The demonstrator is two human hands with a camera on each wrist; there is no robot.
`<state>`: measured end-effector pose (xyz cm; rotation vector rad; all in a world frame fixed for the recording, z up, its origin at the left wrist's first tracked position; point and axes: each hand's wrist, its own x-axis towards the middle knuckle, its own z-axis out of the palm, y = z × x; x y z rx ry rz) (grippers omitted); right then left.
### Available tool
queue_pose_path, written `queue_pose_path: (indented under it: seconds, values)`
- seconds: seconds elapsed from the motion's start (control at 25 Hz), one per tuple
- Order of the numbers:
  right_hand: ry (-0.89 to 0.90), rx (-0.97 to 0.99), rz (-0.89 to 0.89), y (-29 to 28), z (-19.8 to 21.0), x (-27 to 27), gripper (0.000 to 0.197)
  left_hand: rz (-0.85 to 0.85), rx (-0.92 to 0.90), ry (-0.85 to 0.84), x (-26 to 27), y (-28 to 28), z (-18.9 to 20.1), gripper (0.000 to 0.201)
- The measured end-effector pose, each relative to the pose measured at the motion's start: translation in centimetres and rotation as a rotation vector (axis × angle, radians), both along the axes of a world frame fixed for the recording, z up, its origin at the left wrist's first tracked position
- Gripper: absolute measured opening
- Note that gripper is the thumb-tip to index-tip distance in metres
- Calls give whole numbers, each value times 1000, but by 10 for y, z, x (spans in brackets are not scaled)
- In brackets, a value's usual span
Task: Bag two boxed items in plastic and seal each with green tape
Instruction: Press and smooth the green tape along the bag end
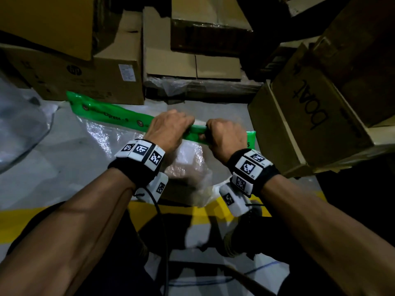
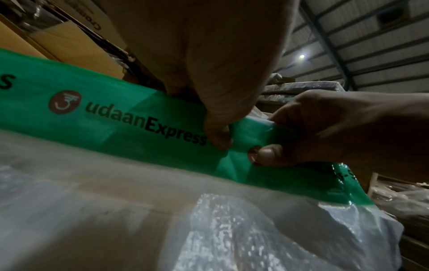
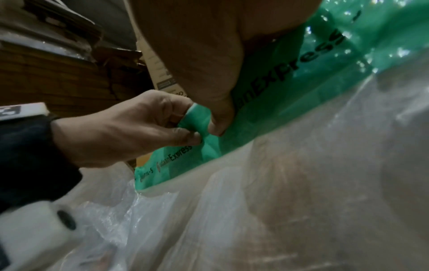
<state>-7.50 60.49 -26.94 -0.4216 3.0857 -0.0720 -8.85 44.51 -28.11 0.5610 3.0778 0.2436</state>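
Observation:
A clear plastic bag [image 1: 132, 133] lies on the grey floor with a brown boxed item [image 1: 183, 169] inside it. A green tape band [image 1: 106, 113] printed "udaanExpress" runs along the bag's far edge. My left hand [image 1: 171, 127] and right hand [image 1: 222, 135] sit side by side at the middle of that band, and each pinches it between thumb and fingers. In the left wrist view the green tape [image 2: 116, 113] creases between my left thumb [image 2: 218, 135] and my right hand [image 2: 325, 132]. The right wrist view shows the same pinch on the tape [image 3: 267, 102], with the bag [image 3: 278, 201] below.
Cardboard boxes are stacked close behind the bag [image 1: 89, 77] and at the right, one marked "boat" [image 1: 307, 116]. Loose clear plastic [image 1: 19, 120] lies at the left. A yellow floor line [image 1: 25, 218] runs near my legs.

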Motion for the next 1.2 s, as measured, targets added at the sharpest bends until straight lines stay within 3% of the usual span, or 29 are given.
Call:
queue_pose_path:
  seconds: [0.16,0.4,0.84,1.04,1.2]
  values:
    - [17,10,-11,30,-4,16,15,-74,21,-5,7,13,-1,22]
    - [34,5,-23,66,-13,32,27,-133,4,16,12,20,-2,19]
    - [-14,21,-29,80,-4,42,19,-133,10,8,12,18,0,17]
    - [44,97,-95,69,-11,35,20,-119,-23,24,15,18,-1,19]
    - [88,22,-3,75,-4,32,10,-46,10,31,8,7,2,20]
